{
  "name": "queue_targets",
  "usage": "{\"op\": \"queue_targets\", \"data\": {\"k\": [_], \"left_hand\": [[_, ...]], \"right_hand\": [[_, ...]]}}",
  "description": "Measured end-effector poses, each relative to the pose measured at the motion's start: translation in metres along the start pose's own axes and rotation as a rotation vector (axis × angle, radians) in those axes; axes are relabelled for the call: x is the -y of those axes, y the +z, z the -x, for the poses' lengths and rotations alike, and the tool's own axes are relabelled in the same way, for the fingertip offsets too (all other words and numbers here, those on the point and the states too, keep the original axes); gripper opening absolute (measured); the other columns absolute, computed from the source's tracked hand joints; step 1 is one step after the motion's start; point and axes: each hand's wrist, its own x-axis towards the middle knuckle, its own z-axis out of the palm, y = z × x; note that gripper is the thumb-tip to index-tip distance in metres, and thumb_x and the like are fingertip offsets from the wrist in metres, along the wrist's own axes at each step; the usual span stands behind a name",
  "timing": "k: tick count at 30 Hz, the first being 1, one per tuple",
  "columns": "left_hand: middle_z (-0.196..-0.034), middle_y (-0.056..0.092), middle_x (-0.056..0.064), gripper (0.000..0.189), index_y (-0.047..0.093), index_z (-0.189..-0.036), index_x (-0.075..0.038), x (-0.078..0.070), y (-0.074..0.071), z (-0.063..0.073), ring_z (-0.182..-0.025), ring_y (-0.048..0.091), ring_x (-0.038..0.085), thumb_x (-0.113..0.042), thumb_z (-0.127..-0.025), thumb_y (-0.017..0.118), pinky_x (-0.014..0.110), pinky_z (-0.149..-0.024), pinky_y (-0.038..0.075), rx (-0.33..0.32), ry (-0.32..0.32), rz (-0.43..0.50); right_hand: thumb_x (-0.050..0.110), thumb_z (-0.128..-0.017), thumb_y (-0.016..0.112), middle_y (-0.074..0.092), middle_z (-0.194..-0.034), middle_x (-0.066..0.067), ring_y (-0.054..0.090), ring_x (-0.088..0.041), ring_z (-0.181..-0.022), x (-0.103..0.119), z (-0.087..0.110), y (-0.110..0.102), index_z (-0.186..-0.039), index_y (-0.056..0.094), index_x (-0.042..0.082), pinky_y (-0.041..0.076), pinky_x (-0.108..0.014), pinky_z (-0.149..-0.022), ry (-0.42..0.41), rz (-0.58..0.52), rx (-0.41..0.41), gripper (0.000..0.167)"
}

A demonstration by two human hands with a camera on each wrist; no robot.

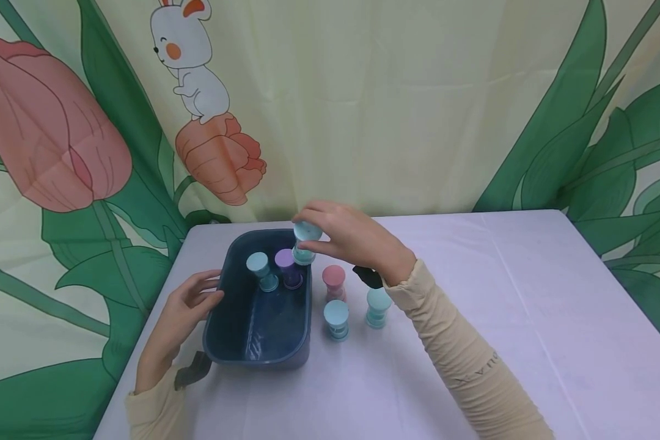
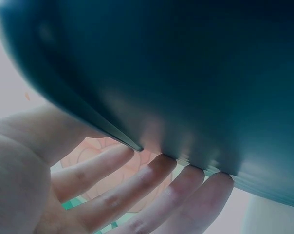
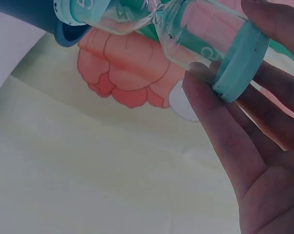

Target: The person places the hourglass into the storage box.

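Container: the dark blue bin (image 1: 233,333) before you stands on the white-covered table (image 1: 473,379). It holds two hourglasses, both on end in its far half: a light blue hourglass (image 1: 261,272) toward the middle and a purple hourglass (image 1: 288,269) just to its right, near the right wall. The near half shows bare floor.

Right hand: your right hand (image 1: 349,238) grips a teal-capped hourglass (image 3: 186,29) by one end, thumb and fingers pinched about the cap. You hold it at the bin's far right corner, raised, its lower cap overlapping the rim in view; whether that cap touches the rim cannot be told. The body is clear glass bearing a white mark resembling a 5.

Left hand: your left hand (image 1: 184,311) is at the bin's left side, fingers extended, with fingertips against the outer wall. The left wrist view hides the end of your thumb behind the bin.

Outside the container: three hourglasses stand on the table to the right of the bin. The pink hourglass (image 1: 334,280) is near the right wall; a second light blue hourglass (image 1: 337,319) stands closer to you; a third light blue hourglass (image 1: 377,307) stands farther right, beside your sleeve (image 1: 451,342).
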Motion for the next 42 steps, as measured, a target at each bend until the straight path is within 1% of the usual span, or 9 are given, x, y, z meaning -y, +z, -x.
{"op": "queue_targets", "data": {"k": [7,14,21,29,35,39,42], "left_hand": [[-0.144,0.052,0.020,0.057,0.042,-0.149,-0.016,0.002,0.000,0.000,-0.126,0.055,0.040,-0.037,-0.099,0.060,0.051,-0.092,0.052,0.000,0.006,0.002],[-0.144,0.052,0.021,0.057,0.042,-0.149,-0.015,0.001,-0.001,-0.001,-0.127,0.055,0.041,-0.037,-0.099,0.060,0.052,-0.093,0.052,0.001,0.010,0.002],[-0.144,0.051,0.021,0.057,0.042,-0.148,-0.014,0.000,0.000,0.000,-0.127,0.055,0.041,-0.037,-0.099,0.060,0.053,-0.093,0.052,0.002,0.007,0.001],[-0.145,0.051,0.020,0.057,0.042,-0.149,-0.014,-0.001,-0.001,0.000,-0.127,0.055,0.041,-0.037,-0.100,0.059,0.051,-0.092,0.052,0.001,-0.004,0.001],[-0.145,0.051,0.021,0.058,0.041,-0.149,-0.014,-0.002,-0.002,0.001,-0.127,0.054,0.041,-0.038,-0.100,0.059,0.053,-0.093,0.052,0.003,-0.009,-0.005],[-0.145,0.050,0.021,0.058,0.040,-0.150,-0.014,-0.001,-0.002,0.000,-0.128,0.054,0.041,-0.038,-0.100,0.059,0.053,-0.094,0.052,0.004,-0.011,-0.005],[-0.146,0.050,0.021,0.059,0.040,-0.150,-0.014,-0.001,-0.001,-0.001,-0.128,0.054,0.041,-0.039,-0.100,0.059,0.054,-0.094,0.051,0.007,-0.012,-0.003]], "right_hand": [[0.022,-0.088,0.077,0.065,-0.117,-0.005,0.064,-0.015,-0.105,0.006,-0.008,0.004,-0.125,0.066,0.005,0.052,-0.027,-0.092,0.011,-0.020,0.020,0.042],[0.024,-0.089,0.076,0.065,-0.119,-0.005,0.063,-0.016,-0.107,0.008,-0.017,0.011,-0.125,0.066,0.005,0.051,-0.025,-0.094,-0.001,-0.017,0.047,0.042],[0.024,-0.090,0.075,0.066,-0.115,-0.004,0.063,-0.014,-0.103,0.009,-0.022,0.019,-0.123,0.066,0.006,0.051,-0.024,-0.090,-0.024,-0.041,0.051,0.039],[0.026,-0.091,0.074,0.064,-0.113,-0.003,0.062,-0.013,-0.098,0.013,-0.030,0.025,-0.124,0.066,0.007,0.050,-0.021,-0.087,-0.010,-0.052,0.111,0.039],[0.029,-0.092,0.072,0.063,-0.108,-0.002,0.060,-0.012,-0.093,0.018,-0.036,0.030,-0.123,0.066,0.009,0.049,-0.020,-0.084,-0.009,-0.021,0.160,0.037],[0.032,-0.092,0.073,0.064,-0.112,-0.003,0.061,-0.013,-0.097,0.022,-0.041,0.034,-0.124,0.066,0.010,0.051,-0.022,-0.088,0.000,0.022,0.190,0.040],[0.033,-0.091,0.073,0.065,-0.114,-0.004,0.062,-0.014,-0.100,0.023,-0.044,0.037,-0.124,0.066,0.009,0.051,-0.023,-0.090,0.008,0.030,0.207,0.041]]}}
